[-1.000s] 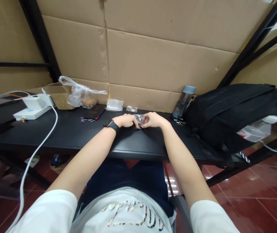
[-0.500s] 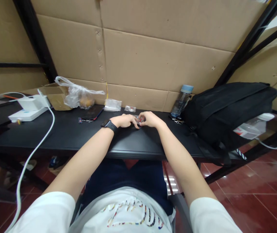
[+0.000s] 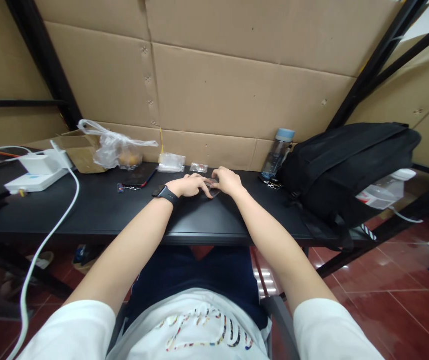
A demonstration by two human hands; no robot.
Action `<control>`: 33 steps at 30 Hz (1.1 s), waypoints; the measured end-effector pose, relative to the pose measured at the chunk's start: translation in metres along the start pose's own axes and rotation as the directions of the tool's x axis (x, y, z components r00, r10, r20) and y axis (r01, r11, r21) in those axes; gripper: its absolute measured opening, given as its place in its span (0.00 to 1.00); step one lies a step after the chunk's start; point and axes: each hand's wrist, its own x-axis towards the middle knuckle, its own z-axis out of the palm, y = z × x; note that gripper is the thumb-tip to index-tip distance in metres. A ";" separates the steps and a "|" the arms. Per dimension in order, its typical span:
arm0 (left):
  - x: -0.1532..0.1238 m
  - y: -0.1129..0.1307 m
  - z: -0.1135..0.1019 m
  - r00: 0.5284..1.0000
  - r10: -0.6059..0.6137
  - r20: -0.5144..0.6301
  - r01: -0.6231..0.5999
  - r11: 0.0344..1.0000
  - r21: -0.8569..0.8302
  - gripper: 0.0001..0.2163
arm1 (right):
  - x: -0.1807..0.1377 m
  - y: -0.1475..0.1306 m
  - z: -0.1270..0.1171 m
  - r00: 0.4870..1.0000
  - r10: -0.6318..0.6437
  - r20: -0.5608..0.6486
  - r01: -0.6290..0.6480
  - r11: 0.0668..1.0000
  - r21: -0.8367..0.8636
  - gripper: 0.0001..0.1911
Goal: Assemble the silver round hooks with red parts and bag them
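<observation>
My left hand (image 3: pixel 192 185), with a black watch (image 3: pixel 165 193) on its wrist, rests at the middle of the black table. Its thumb and fingers close on a small clear plastic packet (image 3: pixel 215 192) with a bit of red. My right hand (image 3: pixel 228 181) pinches the same packet from the other side, the fingertips of both hands almost meeting. Most of the packet is hidden by the fingers, and its contents are too small to make out. Just beyond the hands lie another small clear packet (image 3: pixel 198 168) and a stack of clear plastic bags (image 3: pixel 171 163).
Left on the black table (image 3: pixel 97 212) are a phone (image 3: pixel 139 175), a plastic bag (image 3: pixel 112 147) with orange fruit, a cardboard box (image 3: pixel 82 155) and a white power strip (image 3: pixel 36 180) with a cable. A water bottle (image 3: pixel 276 155) and black backpack (image 3: pixel 345 170) stand right.
The view has shifted slightly, so things sit a little further left. My fingers have moved slightly around the packet, and less red shows between them.
</observation>
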 end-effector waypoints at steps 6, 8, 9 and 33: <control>0.001 -0.006 0.001 0.999 0.010 -0.040 -0.012 0.998 -0.056 0.28 | 0.002 -0.002 0.005 0.999 0.010 -0.039 -0.011 1.000 -0.018 0.14; 0.001 -0.008 0.000 0.996 0.019 -0.084 -0.026 0.996 -0.082 0.25 | 0.003 -0.001 0.006 0.999 -0.013 -0.036 0.013 1.000 0.001 0.16; 0.001 -0.009 0.000 0.992 0.028 -0.121 -0.041 0.994 -0.105 0.24 | 0.003 0.000 0.005 0.999 -0.043 -0.021 0.044 0.999 0.026 0.18; 0.012 -0.008 0.007 0.811 -0.368 -0.454 0.269 0.925 -0.268 0.06 | 0.006 0.036 -0.002 1.000 -0.010 -0.006 0.012 0.859 0.513 0.02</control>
